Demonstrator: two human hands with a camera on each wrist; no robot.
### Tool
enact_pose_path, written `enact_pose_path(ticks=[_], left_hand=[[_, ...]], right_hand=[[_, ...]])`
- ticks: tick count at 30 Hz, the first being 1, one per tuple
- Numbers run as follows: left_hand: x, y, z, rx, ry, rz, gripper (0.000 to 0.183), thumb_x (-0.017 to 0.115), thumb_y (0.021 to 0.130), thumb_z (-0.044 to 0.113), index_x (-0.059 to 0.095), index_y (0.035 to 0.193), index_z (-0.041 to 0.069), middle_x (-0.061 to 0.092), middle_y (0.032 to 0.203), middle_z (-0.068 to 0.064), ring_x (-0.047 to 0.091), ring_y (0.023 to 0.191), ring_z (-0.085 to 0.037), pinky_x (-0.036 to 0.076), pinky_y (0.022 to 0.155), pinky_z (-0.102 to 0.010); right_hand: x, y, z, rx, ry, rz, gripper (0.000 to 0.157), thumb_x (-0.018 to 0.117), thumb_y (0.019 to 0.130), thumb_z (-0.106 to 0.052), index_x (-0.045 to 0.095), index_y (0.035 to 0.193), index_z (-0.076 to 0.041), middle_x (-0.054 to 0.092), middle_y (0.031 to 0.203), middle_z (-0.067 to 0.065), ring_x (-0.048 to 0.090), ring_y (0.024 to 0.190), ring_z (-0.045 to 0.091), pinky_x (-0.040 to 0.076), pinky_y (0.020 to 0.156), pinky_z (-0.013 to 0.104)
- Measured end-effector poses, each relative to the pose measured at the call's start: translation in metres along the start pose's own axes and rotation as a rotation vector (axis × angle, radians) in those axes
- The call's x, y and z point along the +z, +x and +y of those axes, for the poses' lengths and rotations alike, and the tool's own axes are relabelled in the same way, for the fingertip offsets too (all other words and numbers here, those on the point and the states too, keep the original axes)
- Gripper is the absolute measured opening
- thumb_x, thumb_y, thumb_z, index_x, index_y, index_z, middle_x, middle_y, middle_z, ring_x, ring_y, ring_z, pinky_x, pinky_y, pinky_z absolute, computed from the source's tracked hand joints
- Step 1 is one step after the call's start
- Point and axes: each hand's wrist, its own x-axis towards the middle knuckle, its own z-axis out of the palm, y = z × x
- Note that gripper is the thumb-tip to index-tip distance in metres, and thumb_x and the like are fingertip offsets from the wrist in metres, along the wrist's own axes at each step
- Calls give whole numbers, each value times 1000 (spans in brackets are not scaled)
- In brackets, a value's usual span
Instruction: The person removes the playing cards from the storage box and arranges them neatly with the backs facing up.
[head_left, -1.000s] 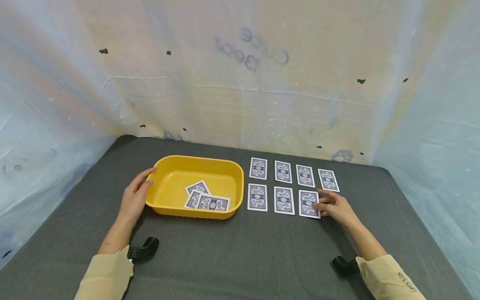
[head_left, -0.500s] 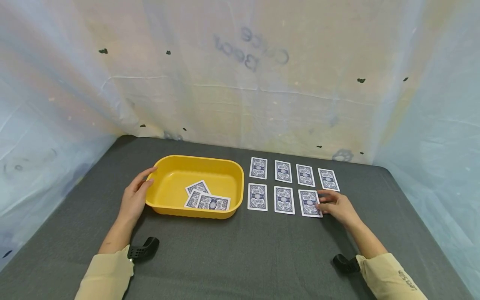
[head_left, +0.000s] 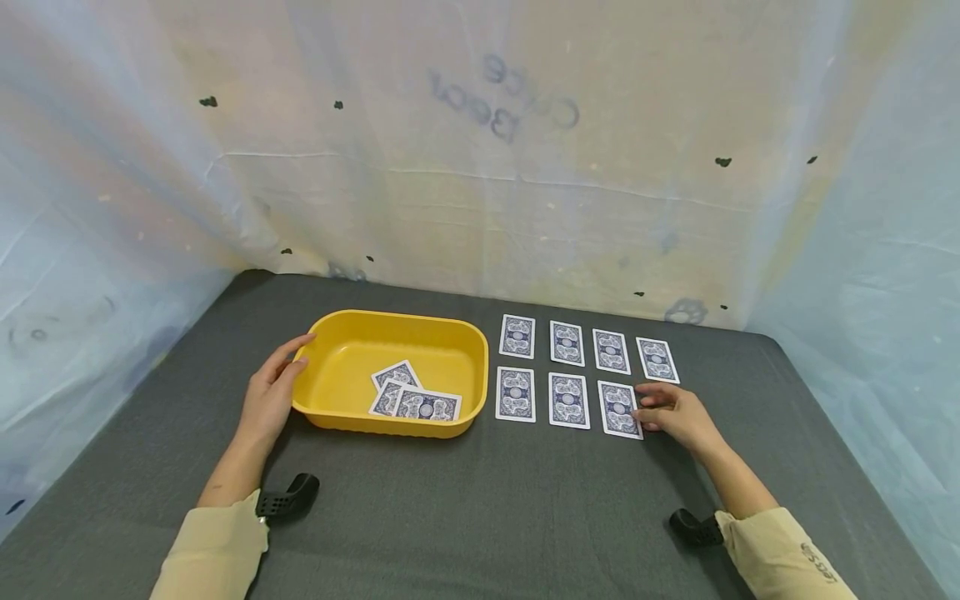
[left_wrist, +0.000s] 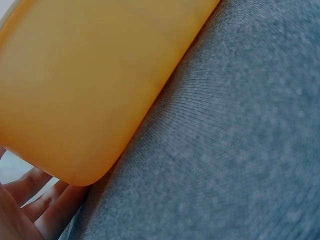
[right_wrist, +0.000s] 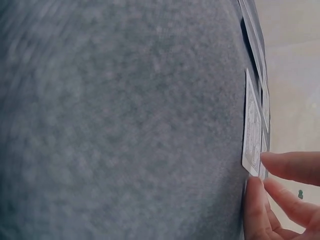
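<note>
In the head view, my left hand (head_left: 270, 385) holds the left rim of a yellow plastic tray (head_left: 390, 427), thumb at the rim. The left wrist view shows its fingers (left_wrist: 55, 207) against the outer wall. Three face-down playing cards (head_left: 427, 406) with blue patterned backs overlap inside the tray. My right hand (head_left: 678, 417) pinches the right edge of a playing card (head_left: 618, 408), third from the left in the front row. From the right wrist, the thumb (right_wrist: 290, 165) is over this card's corner and a finger lies at its edge.
Two more face-down cards (head_left: 515, 394) lie left of it in the front row. Several cards (head_left: 566, 343) form the back row, nearer the wall. Grey cloth (head_left: 480, 517) covers the table. A pale plastic sheet (head_left: 480, 208) rises along the back and sides.
The card at my right hand has turned slightly and its right edge has shifted a little, with the hand moving slightly right. My left hand and the tray stay still.
</note>
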Motion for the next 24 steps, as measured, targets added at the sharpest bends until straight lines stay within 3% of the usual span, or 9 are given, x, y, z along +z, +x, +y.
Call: enact_pose_path(ticks=[12, 24], left_hand=[[0, -1, 1, 3, 4, 8, 45, 37, 103, 36, 42, 146, 23, 48, 132, -12, 45, 99, -18, 38, 77, -17], [0, -2, 2, -3, 17, 13, 45, 37, 103, 36, 42, 146, 23, 51, 126, -14, 45, 96, -18, 38, 75, -17]], right_hand=[[3, 4, -15, -26, -21, -12, 49, 65, 89, -9, 48, 130, 13, 58, 112, 28, 57, 80, 2, 54, 68, 24], [23, 10, -45, -89, 38, -13, 48, 64, 90, -12, 50, 131, 9, 59, 118, 30, 66, 87, 15, 55, 72, 31]])
